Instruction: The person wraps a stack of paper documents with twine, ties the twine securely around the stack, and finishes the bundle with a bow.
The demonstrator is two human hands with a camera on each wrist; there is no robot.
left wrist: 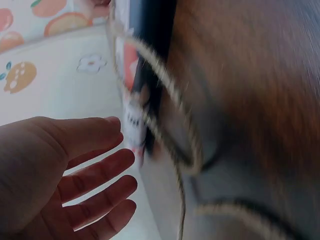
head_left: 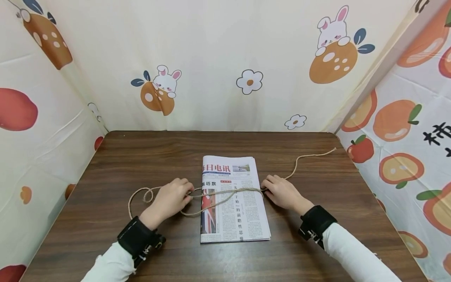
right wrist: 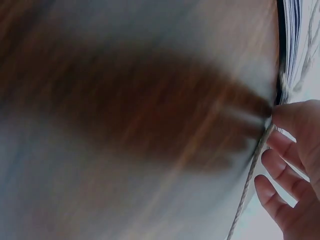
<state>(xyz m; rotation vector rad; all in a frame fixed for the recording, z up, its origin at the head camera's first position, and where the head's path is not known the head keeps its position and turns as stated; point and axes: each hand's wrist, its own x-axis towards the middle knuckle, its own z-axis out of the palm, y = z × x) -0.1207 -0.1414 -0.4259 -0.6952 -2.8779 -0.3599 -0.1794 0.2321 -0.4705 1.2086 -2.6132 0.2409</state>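
A folded stack of newspapers (head_left: 234, 223) lies on the table, with a thin twine rope (head_left: 243, 189) across its front in two strands that cross. At the stack's right edge, my right hand (head_left: 283, 192) pinches the rope (right wrist: 248, 182) between thumb and index finger; the other fingers are loosely bent. My left hand (head_left: 172, 197) is beside the stack's left edge, over the rope. In the left wrist view, the left hand's fingers (left wrist: 100, 172) are relaxed and spread, with nothing between them; a rope loop (left wrist: 172, 92) hangs just beyond the fingertips.
Loose rope curls on the wooden table (head_left: 158, 152) left of the left hand. Another rope end (head_left: 317, 154) stretches to the back right. Patterned cloth walls (head_left: 211, 58) stand behind and at both sides. Black bands (head_left: 317, 223) with small cameras circle both wrists.
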